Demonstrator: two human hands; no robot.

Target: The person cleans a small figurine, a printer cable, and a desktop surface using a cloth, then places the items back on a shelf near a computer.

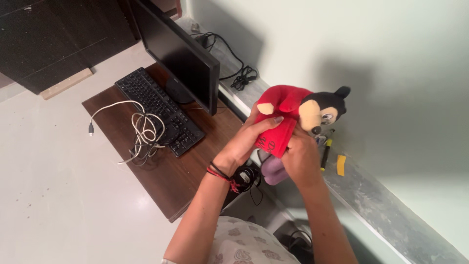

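Plush mouse toy (298,115), black-eared, in a red garment, sits right of the frame's centre, held up in the air in front of a pale wall. My left hand (246,142) has its fingers (266,122) clenched on the red cloth, and my right hand (300,159) grips its lower edge beneath the toy's face. The garment looks partly on, bunched around the body. At left, a brown surface (166,176) carries a black keyboard (159,110), a monitor (178,51) and a white cable (141,132).

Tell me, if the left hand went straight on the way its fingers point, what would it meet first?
The left hand already grips the red plush mouse toy; beyond it probably the pale wall, though depth is unclear.
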